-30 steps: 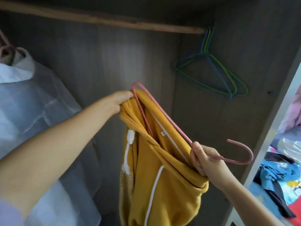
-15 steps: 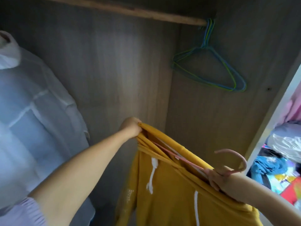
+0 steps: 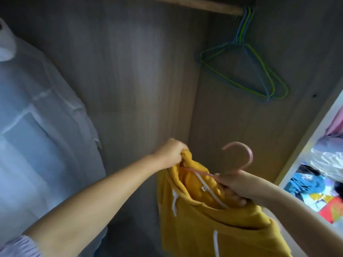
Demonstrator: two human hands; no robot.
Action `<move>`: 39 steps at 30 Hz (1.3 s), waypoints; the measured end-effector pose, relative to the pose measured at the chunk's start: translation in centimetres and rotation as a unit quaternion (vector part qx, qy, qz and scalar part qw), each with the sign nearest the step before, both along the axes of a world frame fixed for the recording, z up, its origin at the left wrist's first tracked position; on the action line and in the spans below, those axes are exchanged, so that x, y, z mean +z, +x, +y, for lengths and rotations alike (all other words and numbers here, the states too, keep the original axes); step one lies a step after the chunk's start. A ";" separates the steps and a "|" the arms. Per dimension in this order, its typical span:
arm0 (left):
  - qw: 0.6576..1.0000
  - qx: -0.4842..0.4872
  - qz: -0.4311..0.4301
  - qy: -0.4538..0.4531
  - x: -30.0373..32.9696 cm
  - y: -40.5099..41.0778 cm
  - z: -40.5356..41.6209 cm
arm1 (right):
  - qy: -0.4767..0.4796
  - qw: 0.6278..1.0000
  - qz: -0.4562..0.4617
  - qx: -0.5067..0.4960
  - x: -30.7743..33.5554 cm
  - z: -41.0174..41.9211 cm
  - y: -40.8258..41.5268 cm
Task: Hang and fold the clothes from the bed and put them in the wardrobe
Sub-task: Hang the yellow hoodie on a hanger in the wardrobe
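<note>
A mustard-yellow hoodie with white drawstrings hangs inside the open wardrobe, low and right of centre. A pink hanger sits in its neck opening, the hook sticking up and the bar partly hidden by cloth. My left hand grips the far edge of the hoodie's neck. My right hand holds the hanger just below its hook, together with the near side of the neck. The wooden rail runs across the top, well above the hook.
Several blue and green wire hangers hang empty at the rail's right end. A garment in a translucent white cover fills the left side. To the right, past the wardrobe's side panel, lie piled colourful clothes.
The hoodie and hanger have dropped lower and my hands have drawn closer together. The hanger's hook has turned from pointing sideways to pointing up. More of the hanger is now inside the neck.
</note>
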State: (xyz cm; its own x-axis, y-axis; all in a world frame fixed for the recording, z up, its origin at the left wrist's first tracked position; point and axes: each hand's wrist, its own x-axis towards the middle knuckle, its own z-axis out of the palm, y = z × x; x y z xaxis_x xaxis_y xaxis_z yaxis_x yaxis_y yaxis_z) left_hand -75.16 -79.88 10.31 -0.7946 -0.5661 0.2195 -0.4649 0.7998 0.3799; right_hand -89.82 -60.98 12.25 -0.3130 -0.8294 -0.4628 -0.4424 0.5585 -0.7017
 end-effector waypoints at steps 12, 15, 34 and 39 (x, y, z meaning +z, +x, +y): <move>0.966 -0.015 0.059 0.253 -0.5 3.7 8.3 | -0.121 0.914 -0.369 -0.120 4.8 -11.7 3.6; 0.932 0.089 0.092 0.339 1.5 4.0 7.8 | -0.164 0.901 -0.389 -0.097 7.7 -15.6 6.7; 0.830 0.410 0.369 -0.083 22.4 22.7 1.3 | -0.454 0.842 0.066 0.284 27.1 -24.1 29.6; 0.814 0.546 0.130 -0.152 24.1 25.5 -2.2 | -0.422 0.852 0.073 0.303 27.7 -27.9 33.3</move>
State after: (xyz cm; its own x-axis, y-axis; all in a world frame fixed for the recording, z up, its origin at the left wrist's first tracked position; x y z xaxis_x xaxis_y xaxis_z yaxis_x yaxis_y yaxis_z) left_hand -49.64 -82.05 34.43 0.2411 -0.7916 0.5615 -0.8967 0.0396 0.4408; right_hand -56.57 -88.87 39.94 0.2874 -0.8774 0.3842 -0.5867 -0.4783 -0.6534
